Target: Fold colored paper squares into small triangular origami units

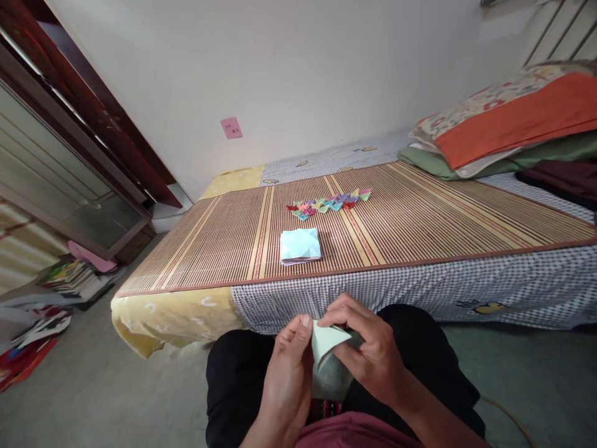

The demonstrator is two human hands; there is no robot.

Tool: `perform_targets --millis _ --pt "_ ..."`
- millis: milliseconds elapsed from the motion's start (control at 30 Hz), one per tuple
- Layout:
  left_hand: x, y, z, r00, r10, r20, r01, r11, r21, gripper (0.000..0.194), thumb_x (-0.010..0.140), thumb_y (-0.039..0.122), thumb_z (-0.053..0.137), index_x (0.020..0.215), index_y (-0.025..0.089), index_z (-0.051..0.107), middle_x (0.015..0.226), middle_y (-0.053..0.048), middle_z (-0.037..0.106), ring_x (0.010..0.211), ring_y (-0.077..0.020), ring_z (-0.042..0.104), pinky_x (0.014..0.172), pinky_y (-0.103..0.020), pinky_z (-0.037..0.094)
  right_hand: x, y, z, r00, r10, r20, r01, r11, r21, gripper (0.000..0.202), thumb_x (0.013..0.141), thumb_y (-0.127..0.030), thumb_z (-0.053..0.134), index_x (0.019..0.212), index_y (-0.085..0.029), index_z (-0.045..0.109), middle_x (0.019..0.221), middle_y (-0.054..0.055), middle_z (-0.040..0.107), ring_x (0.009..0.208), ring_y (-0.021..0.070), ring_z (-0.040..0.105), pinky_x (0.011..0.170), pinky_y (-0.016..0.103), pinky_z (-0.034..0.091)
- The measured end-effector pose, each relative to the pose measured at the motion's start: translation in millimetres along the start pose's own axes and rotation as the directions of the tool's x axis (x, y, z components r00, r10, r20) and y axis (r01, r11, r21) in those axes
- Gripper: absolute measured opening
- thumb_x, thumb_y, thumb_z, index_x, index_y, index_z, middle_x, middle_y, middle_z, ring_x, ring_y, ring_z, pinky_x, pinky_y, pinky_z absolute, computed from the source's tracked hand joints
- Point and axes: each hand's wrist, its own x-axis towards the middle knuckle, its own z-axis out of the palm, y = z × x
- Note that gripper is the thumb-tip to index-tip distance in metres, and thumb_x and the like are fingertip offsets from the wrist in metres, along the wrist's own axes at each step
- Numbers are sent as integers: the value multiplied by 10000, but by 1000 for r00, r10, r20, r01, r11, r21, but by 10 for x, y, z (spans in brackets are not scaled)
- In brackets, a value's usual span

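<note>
A pale green sheet of folded paper point(327, 341) is held between both hands above my lap. My left hand point(291, 354) pinches its left edge, with the thumb on top. At the upper right edge, the fingers of my right hand point(366, 342) grip the same paper, thumb below and index finger above. The paper is bent into a pointed, partly opened shape. Beyond the hands, a stack of light blue paper squares point(301, 244) lies near the mat's front edge. Behind it lie several small colourful folded paper pieces point(329, 204) in a row.
A striped bamboo mat point(224, 242) covers the bed. Folded bedding and an orange pillow point(522, 121) are piled at the right. A pink card point(231, 127) is on the wall. Books point(74, 274) are stacked low at the left, beside a glass-panelled cabinet point(60, 168).
</note>
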Motion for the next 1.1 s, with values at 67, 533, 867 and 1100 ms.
perform_targets --millis 67,533,867,1100 --pt "-5 -8 -20 1000 18 12 -18 999 27 331 772 383 875 732 153 640 641 46 497 583 -95 415 569 -218 354 0 4 -10 1000 19 -1 -19 1000 9 252 856 -23 566 977 -214 676 891 19 624 786 157 644 656 243 521" --pt "14 16 -8 999 29 42 -33 993 113 343 779 398 864 701 146 644 627 32 492 597 -101 381 584 -216 347 -23 85 -18 993 -116 1 114 980 -161 284 859 39 526 981 -203 610 887 42 701 827 195 646 749 332 518" --pt "30 63 -32 998 -1 56 -5 994 110 397 748 401 886 662 151 589 596 41 479 560 -89 371 548 -204 330 16 45 -43 999 32 -16 -33 998 -57 237 853 2 537 901 -217 614 856 19 668 803 167 678 708 261 544" --pt "62 43 -11 998 65 6 -65 994 91 383 723 379 907 680 149 605 632 32 538 573 -85 395 557 -196 356 16 66 -16 999 -33 -20 31 996 -87 245 841 -2 542 933 -222 599 867 21 664 827 171 689 742 265 559"
